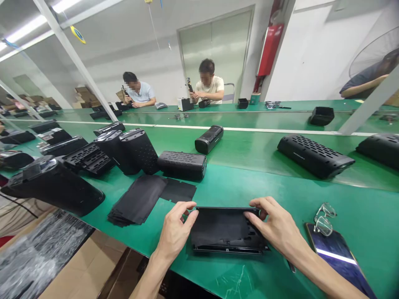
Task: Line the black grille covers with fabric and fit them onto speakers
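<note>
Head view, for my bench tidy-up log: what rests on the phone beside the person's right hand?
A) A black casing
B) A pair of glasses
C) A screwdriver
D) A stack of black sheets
B: a pair of wire-framed glasses lies across the top end of the phone, just beyond the right hand.

Black housing left edge behind the left hand; phone end cut off below
</note>
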Available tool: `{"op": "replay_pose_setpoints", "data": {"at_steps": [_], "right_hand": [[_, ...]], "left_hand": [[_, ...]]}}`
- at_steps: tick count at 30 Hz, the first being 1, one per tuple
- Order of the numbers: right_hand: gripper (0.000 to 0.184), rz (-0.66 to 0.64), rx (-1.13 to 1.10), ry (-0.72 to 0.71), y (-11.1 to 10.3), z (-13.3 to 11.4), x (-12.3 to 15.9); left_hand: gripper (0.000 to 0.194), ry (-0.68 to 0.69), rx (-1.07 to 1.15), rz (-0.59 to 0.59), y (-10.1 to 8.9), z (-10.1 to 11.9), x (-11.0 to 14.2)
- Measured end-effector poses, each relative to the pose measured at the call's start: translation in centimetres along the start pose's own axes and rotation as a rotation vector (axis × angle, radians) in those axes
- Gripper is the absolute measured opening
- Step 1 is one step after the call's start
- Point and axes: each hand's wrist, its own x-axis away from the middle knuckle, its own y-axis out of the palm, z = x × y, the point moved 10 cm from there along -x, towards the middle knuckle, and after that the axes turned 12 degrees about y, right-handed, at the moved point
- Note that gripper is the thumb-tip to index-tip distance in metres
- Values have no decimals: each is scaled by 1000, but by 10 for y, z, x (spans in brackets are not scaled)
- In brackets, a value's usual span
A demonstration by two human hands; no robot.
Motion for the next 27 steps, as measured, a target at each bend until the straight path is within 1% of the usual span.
{"op": "replay_pose_setpoints", "data": {"at_steps": [3,6,8,11,12,13,15,17,18,20,23,25,27], "right_hand": [[20,6,-32,-19,3,-2,-1],[21,32,-67,-36,2,-3,2],[24,56,-105,-55,-3,-6,5],[23,103,-165,-106,-17,-18,9],[21,98,-190,-99,-22,-20,9],[20,68,-221,-66,-25,-21,8],[24,-73,-313,62,-22,-16,7],[33,-211,-424,187,-17,-9,10],[38,-250,-479,225,-17,-7,13],[49,-282,-582,276,-17,-2,20],[64,-331,-669,362,-11,7,31],[65,-361,-688,396,-7,12,38],[62,-395,-752,425,-3,17,46]], "left_hand": [[22,89,41,34,5,11,-5],[19,124,59,45,5,21,-6],[20,104,111,41,4,24,-6],[26,11,267,10,5,27,-5],[29,-24,325,4,6,29,-5],[31,-63,384,0,7,30,-4],[35,-153,538,-27,13,33,0],[36,-254,721,-93,27,38,9],[39,-295,808,-126,33,41,14],[45,-335,923,-161,43,46,23],[39,-365,966,-173,54,46,35],[37,-379,962,-194,62,45,41],[34,-385,971,-199,68,45,45]]}}
